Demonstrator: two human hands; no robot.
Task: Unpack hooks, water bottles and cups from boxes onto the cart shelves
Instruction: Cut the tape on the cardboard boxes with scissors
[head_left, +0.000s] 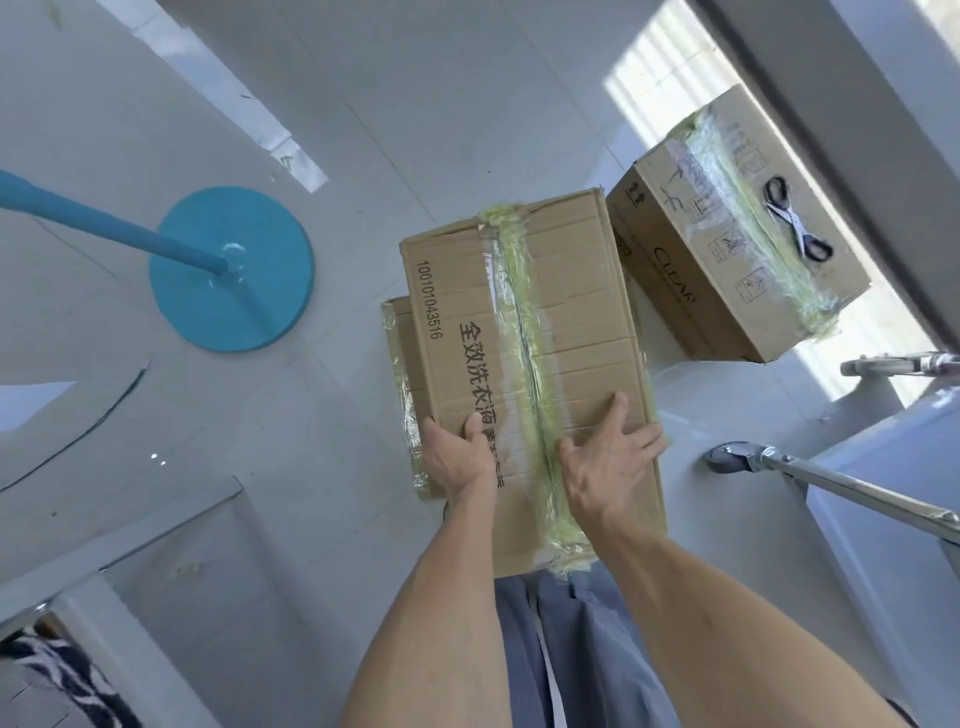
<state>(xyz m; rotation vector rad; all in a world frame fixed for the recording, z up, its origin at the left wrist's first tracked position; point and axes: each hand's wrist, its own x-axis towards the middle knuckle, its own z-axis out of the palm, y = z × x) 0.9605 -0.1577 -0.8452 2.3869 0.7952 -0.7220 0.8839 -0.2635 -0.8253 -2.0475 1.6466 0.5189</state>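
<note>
The left hand (457, 460) gripped the near box (530, 364), printed "100101043516"; the right hand (608, 462) pressed flat on it. Scissors (797, 221) lay on the far "CLEAR" box (727, 270).

A long brown cardboard box (530, 364) sealed along its middle with yellowed tape lies flat at centre, printed side up. At its 2 o'clock sits a second taped brown cardboard box (727, 260), closed. A third flat taped box (402, 374) peeks out at 9 o'clock.
</note>
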